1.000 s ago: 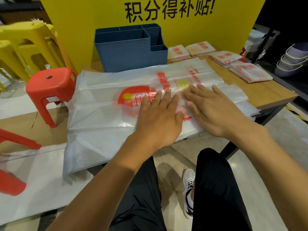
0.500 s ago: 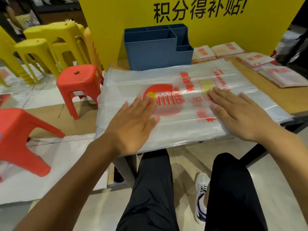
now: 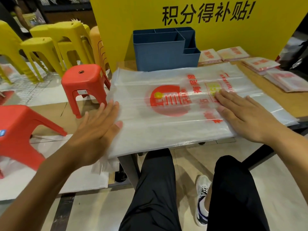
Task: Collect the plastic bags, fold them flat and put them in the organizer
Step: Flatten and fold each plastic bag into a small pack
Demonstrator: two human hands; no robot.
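A large clear plastic bag (image 3: 160,124) with a red round logo and red lettering lies spread flat over the wooden table (image 3: 281,100), its left end hanging past the table's edge. My left hand (image 3: 98,134) lies flat with straight fingers at the bag's left end. My right hand (image 3: 245,117) presses flat on the bag's right part, fingertips at a yellow printed patch. A blue organizer (image 3: 161,54) with several compartments stands behind the bag. Folded bags (image 3: 260,64) lie in small stacks at the table's back right.
Red stools (image 3: 85,84) stand on the floor to the left, with stacked yellow stools (image 3: 50,42) behind them. A yellow sign board (image 3: 200,22) rises behind the table. My legs in black trousers (image 3: 156,189) are under the table's front edge.
My left hand has slid leftward across the bag, from beside the right hand at the middle to the bag's left end. My right hand has stayed pressed on the right part.
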